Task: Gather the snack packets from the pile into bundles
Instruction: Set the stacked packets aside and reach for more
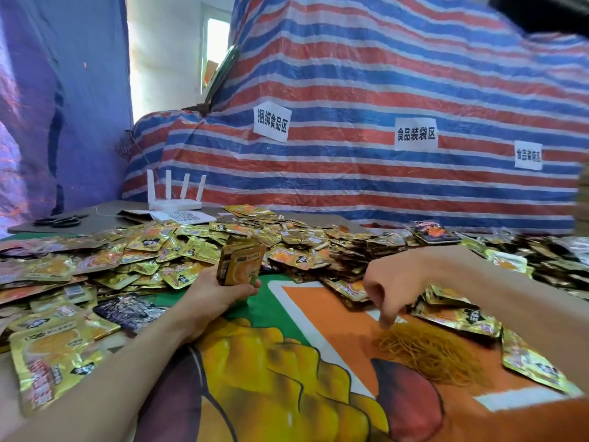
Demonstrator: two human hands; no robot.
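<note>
A wide pile of gold and orange snack packets [178, 247] covers the far half of the table and spreads to both sides. My left hand [220, 293] grips an upright stack of packets [239, 264] at the middle of the table, just in front of the pile. My right hand [390, 290] hangs over a heap of thin tan rubber bands [430, 350], its fingers curled downward and its fingertips touching the top of the heap. Whether a band is pinched between the fingers cannot be told.
The table is covered by a printed green, orange and yellow sheet [287, 371]. Loose packets [54, 355] lie at the near left and near right. A white router [174, 194] and black scissors [60, 221] sit at the back left. A striped tarp [366, 90] with paper labels rises behind.
</note>
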